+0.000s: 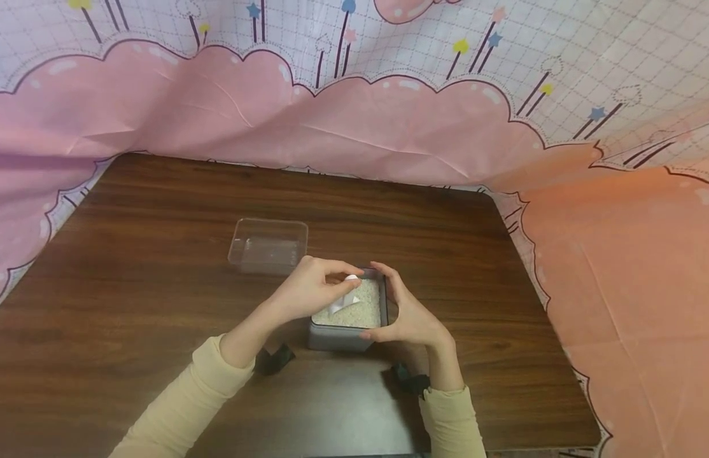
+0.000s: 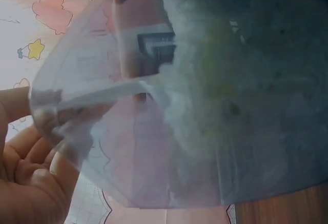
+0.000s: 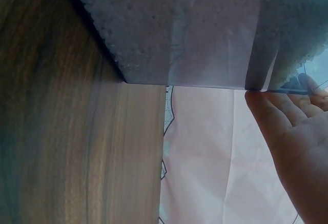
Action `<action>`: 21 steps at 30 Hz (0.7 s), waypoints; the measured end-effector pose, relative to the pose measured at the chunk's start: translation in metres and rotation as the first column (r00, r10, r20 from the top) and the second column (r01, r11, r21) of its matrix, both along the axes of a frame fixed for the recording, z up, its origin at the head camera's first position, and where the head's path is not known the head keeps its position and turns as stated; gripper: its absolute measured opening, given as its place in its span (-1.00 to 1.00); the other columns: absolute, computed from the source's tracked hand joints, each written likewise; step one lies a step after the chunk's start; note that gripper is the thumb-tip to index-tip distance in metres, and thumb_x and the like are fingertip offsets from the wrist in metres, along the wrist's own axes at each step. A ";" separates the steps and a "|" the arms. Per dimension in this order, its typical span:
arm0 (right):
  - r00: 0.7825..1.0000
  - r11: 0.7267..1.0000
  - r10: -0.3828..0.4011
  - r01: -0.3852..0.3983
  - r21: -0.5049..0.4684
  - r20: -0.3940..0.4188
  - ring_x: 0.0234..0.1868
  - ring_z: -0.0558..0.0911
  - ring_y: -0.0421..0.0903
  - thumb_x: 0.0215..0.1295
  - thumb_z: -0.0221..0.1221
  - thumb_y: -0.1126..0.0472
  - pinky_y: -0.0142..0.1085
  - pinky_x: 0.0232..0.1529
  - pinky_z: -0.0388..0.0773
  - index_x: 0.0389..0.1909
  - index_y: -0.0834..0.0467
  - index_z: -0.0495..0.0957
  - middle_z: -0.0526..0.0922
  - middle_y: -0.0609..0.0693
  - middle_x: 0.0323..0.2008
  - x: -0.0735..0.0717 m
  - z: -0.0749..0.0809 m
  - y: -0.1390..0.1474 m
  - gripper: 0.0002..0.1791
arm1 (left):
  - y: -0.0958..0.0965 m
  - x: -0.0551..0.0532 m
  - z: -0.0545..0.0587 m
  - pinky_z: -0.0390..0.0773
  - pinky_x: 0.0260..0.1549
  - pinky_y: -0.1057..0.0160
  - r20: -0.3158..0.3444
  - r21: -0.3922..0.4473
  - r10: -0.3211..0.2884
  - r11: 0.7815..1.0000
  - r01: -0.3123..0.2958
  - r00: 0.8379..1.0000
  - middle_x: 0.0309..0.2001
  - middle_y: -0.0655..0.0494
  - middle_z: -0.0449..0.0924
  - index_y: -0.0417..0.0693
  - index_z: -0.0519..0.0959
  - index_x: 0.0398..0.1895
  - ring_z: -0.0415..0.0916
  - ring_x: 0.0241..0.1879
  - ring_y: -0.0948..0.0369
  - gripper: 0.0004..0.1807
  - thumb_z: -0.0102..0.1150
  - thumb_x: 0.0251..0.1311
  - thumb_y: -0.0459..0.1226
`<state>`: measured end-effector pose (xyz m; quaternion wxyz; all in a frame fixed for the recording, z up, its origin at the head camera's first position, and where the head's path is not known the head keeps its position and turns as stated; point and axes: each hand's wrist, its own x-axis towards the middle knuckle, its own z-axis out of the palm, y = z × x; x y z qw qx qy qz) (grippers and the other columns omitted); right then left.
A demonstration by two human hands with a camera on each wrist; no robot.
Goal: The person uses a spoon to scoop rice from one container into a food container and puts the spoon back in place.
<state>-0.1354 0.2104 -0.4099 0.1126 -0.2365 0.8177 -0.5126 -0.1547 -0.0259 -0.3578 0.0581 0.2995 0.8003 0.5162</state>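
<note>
A clear grey plastic container (image 1: 337, 338) holding white rice (image 1: 367, 308) stands on the table in the head view. My left hand (image 1: 308, 287) pinches the handle of a small white scoop (image 1: 344, 303) over the rice; the scoop's head sits at the rice surface. Through the see-through wall in the left wrist view, the scoop's pale handle (image 2: 105, 95) slants toward the rice (image 2: 205, 80). My right hand (image 1: 413, 320) grips the container across its right side, thumb at the front rim and fingers toward the back. Fingers (image 3: 274, 112) touch the container wall (image 3: 205, 44) in the right wrist view.
A clear plastic lid or shallow tray (image 1: 268, 245) lies on the brown wooden table (image 1: 160, 267), behind and left of the container. Dark straps (image 1: 276, 359) hang near both wrists. A pink patterned cloth (image 1: 343, 127) hangs behind the table and along its sides.
</note>
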 end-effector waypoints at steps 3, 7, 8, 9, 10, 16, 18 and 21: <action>1.000 1.000 0.000 0.000 0.009 -0.003 0.48 0.04 0.03 -0.11 0.54 0.14 0.24 0.45 0.08 0.49 -0.02 -0.07 0.00 -0.04 0.48 0.002 -0.002 0.001 0.22 | -0.003 0.000 -0.002 0.74 -0.15 0.21 0.020 0.023 0.024 0.999 -0.024 1.000 -0.11 -0.10 0.71 -0.28 0.67 -0.07 0.68 -0.11 0.08 -0.77 0.21 0.29 -0.33; 1.000 1.000 0.000 0.000 0.016 -0.009 0.48 0.04 0.05 -0.12 0.54 0.15 0.26 0.44 0.08 0.49 0.02 -0.08 0.01 -0.03 0.48 0.002 -0.003 0.002 0.23 | -0.007 -0.002 -0.002 0.76 -0.28 0.27 0.053 0.046 0.076 0.996 -0.079 0.996 -0.15 -0.06 0.73 -0.27 0.68 -0.09 0.69 -0.12 0.09 -0.79 0.22 0.29 -0.34; 1.000 1.000 -0.002 0.002 0.016 -0.009 0.48 0.05 0.04 -0.12 0.54 0.15 0.26 0.44 0.08 0.49 0.02 -0.08 0.02 -0.03 0.48 0.002 -0.002 0.002 0.23 | -0.008 -0.003 -0.002 0.75 -0.31 0.29 0.064 0.051 0.083 0.995 -0.087 0.995 -0.16 -0.05 0.73 -0.27 0.68 -0.08 0.69 -0.12 0.11 -0.79 0.22 0.29 -0.34; 1.000 1.000 -0.002 0.002 0.014 -0.010 0.48 0.05 0.04 -0.12 0.54 0.15 0.27 0.43 0.09 0.49 0.00 -0.08 0.01 -0.04 0.48 0.001 -0.002 0.002 0.23 | -0.008 -0.004 -0.001 0.74 -0.33 0.30 0.070 0.055 0.090 0.994 -0.094 0.993 -0.16 -0.03 0.73 -0.27 0.68 -0.08 0.69 -0.12 0.12 -0.78 0.22 0.29 -0.33; 1.000 1.000 -0.002 0.002 0.012 -0.014 0.47 0.06 0.04 -0.12 0.54 0.15 0.27 0.43 0.10 0.49 0.00 -0.08 0.02 -0.04 0.48 0.001 -0.001 0.002 0.22 | -0.009 -0.005 -0.001 0.74 -0.35 0.31 0.076 0.060 0.093 0.993 -0.098 0.993 -0.16 -0.02 0.74 -0.27 0.68 -0.07 0.69 -0.12 0.13 -0.78 0.21 0.29 -0.34; 1.000 1.000 -0.007 0.007 0.014 -0.018 0.49 0.02 0.04 -0.13 0.54 0.15 0.29 0.43 0.06 0.50 0.01 -0.07 0.02 0.01 0.49 -0.002 0.000 0.000 0.23 | -0.013 -0.011 -0.004 0.76 -0.36 0.28 0.126 0.103 0.139 0.983 -0.152 0.982 -0.18 -0.09 0.73 -0.34 0.64 -0.03 0.71 -0.19 0.12 -0.77 0.15 0.33 -0.38; 1.000 1.000 -0.011 0.011 0.020 -0.019 0.50 0.00 0.05 -0.13 0.55 0.15 0.29 0.43 0.05 0.50 0.00 -0.07 0.02 0.02 0.49 -0.002 -0.001 0.000 0.23 | -0.015 -0.013 -0.006 0.77 -0.34 0.27 0.172 0.141 0.180 0.968 -0.205 0.968 -0.18 -0.16 0.72 -0.37 0.61 -0.02 0.71 -0.20 0.08 -0.76 0.13 0.34 -0.40; 1.000 1.000 -0.015 0.016 0.016 -0.020 0.50 -0.01 0.07 -0.15 0.55 0.16 0.30 0.43 0.04 0.50 0.01 -0.06 0.04 0.04 0.48 -0.001 -0.002 0.000 0.24 | -0.017 -0.015 -0.009 0.76 -0.29 0.27 0.267 0.211 0.227 0.935 -0.286 0.937 -0.16 -0.25 0.70 -0.43 0.59 0.00 0.70 -0.16 0.01 -0.75 0.12 0.34 -0.42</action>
